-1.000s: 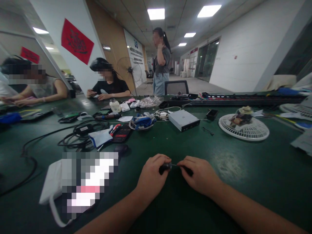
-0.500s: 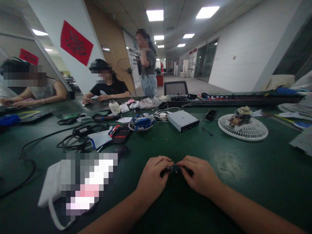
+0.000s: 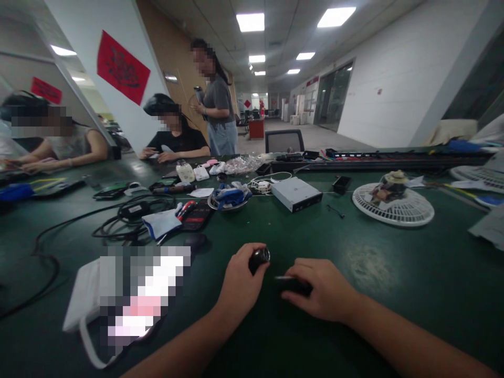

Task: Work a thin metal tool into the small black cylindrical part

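Note:
My left hand (image 3: 244,275) is wrapped round a small black cylindrical object (image 3: 260,257), its round end turned up to the right. Just right of it, my right hand (image 3: 321,289) grips a dark tool (image 3: 294,285) with a thin metal tip pointing left toward the left hand. A gap separates the two hands, and the tip does not touch the cylinder. Both are held low over the green table (image 3: 244,346).
A grey disc drive (image 3: 295,194) lies beyond my hands, with a bowl of blue and white cloth (image 3: 229,197) to its left. A white fan grille (image 3: 392,205) is at the right. Cables, a phone (image 3: 195,215) and a white box (image 3: 84,294) lie left. People sit and stand behind.
My hands have moved apart; the black cylinder now tilts up in the left hand and the tool's tip shows in the right. The standing person has moved left.

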### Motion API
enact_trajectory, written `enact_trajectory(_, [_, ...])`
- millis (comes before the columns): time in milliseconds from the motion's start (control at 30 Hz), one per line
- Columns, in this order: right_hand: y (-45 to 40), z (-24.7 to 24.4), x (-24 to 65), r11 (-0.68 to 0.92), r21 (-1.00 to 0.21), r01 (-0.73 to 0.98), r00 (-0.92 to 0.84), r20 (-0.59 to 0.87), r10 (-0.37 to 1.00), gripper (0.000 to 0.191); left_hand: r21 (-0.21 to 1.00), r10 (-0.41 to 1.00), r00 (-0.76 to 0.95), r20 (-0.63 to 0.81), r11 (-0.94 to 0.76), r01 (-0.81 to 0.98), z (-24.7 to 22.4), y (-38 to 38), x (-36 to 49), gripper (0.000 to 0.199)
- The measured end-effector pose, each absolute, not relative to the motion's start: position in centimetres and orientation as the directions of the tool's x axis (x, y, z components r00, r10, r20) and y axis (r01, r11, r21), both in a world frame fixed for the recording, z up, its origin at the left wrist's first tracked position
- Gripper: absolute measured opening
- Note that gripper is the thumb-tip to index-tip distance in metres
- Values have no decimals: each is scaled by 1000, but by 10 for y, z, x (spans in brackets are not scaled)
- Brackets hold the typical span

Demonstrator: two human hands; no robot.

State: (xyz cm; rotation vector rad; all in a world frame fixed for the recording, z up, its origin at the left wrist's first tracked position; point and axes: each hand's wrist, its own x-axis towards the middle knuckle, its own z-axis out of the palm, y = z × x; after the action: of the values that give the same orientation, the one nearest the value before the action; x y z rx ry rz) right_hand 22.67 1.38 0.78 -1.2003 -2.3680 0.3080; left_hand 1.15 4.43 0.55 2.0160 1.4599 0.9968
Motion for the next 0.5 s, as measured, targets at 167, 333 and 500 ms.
enact_trajectory(167, [14, 5, 227, 641, -438, 630, -603, 244, 759, 14, 741, 950, 166, 265, -311, 595, 3, 46, 11, 33])
enact_trajectory(333, [17, -3, 229, 583, -526, 620, -469, 347, 812, 4, 758, 942, 240, 235, -332, 561, 2, 47, 13, 34])
enact_trajectory(500, [17, -2, 229, 537, -598, 595, -414, 345, 842, 27, 751, 927, 306, 216, -358, 554, 3, 45, 14, 34])
